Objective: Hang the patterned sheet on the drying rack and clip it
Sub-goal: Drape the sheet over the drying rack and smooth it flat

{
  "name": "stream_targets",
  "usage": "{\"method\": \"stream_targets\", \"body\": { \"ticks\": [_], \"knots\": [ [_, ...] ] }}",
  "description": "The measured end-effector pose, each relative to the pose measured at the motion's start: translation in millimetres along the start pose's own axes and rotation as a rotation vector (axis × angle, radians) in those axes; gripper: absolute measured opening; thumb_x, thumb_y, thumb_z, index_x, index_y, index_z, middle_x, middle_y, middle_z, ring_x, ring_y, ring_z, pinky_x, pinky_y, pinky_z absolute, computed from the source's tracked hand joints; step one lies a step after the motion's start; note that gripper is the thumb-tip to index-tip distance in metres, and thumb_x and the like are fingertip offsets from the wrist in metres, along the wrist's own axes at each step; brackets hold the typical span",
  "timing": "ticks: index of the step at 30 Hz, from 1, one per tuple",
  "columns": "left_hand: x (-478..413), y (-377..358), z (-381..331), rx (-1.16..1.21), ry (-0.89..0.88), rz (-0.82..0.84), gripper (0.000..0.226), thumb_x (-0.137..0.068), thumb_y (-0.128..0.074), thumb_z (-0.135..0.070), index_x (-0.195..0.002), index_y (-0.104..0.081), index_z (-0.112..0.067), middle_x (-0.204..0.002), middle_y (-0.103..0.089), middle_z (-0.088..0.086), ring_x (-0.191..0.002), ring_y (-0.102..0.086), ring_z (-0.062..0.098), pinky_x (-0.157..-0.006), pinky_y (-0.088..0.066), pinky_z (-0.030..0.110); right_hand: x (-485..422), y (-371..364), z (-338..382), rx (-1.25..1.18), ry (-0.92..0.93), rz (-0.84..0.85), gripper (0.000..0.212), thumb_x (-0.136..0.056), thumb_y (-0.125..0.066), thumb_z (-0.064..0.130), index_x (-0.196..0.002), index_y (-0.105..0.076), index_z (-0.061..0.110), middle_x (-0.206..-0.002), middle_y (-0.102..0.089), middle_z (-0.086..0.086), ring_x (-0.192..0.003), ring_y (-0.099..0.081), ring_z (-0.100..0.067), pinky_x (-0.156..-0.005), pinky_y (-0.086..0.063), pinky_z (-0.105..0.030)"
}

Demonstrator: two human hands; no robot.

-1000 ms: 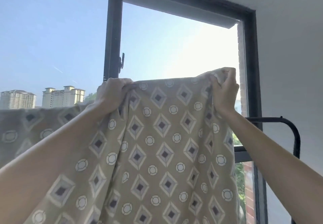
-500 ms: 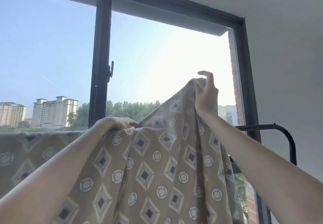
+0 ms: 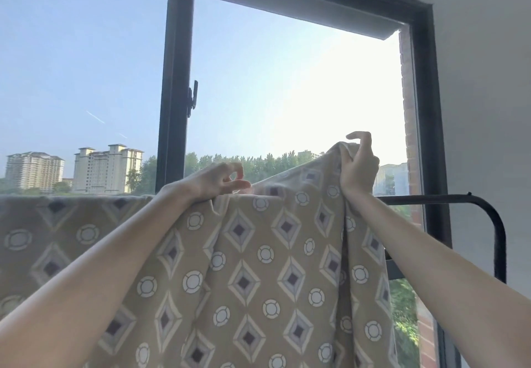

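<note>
Patterned sheet [image 3: 244, 267] of tan fabric, printed with grey-violet diamonds and white rings: position is draped over the top bar of the black tubular metal drying rack [image 3: 431, 196], in front of the window. On the left, the fabric lies flat along the bar and hangs down toward the camera. On the right, one section is lifted above bar level and forms a peak, with a vertical fold falling from it.

Left hand [image 3: 214, 179]: the heel of the hand rests on the top fold of the sheet at bar height. The fingers are loosely curled and raised above the fold. The thumb points right, along the fold.

Right hand [image 3: 359, 169]: the fingers and thumb are curled round the bunched upper edge of the sheet and hold it at the peak. The index finger is raised and hooked above the cloth.

Drying rack: the uncovered end of the bar runs right from the sheet, bends at a rounded corner and descends near the white wall [image 3: 488, 109].

Background: dark window frame [image 3: 176, 80] with a black latch handle [image 3: 193, 98] on its central post. Beige high-rise buildings [image 3: 107, 168] and green trees [image 3: 258, 163] stand outside under a bright sky
</note>
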State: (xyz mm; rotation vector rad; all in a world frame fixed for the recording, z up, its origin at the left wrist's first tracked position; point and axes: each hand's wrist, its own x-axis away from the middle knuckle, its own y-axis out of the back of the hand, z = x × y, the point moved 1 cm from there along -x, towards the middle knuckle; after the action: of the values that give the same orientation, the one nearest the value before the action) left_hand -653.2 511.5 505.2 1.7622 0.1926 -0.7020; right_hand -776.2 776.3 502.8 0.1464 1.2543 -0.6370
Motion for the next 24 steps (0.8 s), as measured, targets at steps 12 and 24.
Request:
{"method": "stream_targets", "body": {
  "ticks": [12,24],
  "knots": [
    [37,-17,-46,-0.341,-0.109,-0.097,0.052,-0.079,-0.037,-0.073,-0.121,-0.054,-0.048,-0.059,-0.055,-0.022,-0.052,-0.051,-0.006,-0.050,-0.032,0.012,-6,5,3,0.379,-0.172,0.288,0.022,-0.096,-0.052,0.026,-0.111,-0.045,0.012,-0.083,-0.059,-0.003,-0.071,-0.055,-0.025,-0.060,-0.038,-0.031],
    [43,-21,-61,-0.557,0.036,-0.056,0.069,-0.074,-0.010,-0.081,-0.107,-0.058,-0.044,-0.078,-0.066,-0.005,-0.073,-0.060,0.009,-0.057,-0.036,0.022,5,37,3,0.530,-0.194,0.203,0.031,-0.096,-0.039,0.039,-0.106,-0.055,0.013,-0.110,-0.062,-0.007,-0.112,-0.046,-0.028,-0.094,-0.030,-0.045]
  ]
}}
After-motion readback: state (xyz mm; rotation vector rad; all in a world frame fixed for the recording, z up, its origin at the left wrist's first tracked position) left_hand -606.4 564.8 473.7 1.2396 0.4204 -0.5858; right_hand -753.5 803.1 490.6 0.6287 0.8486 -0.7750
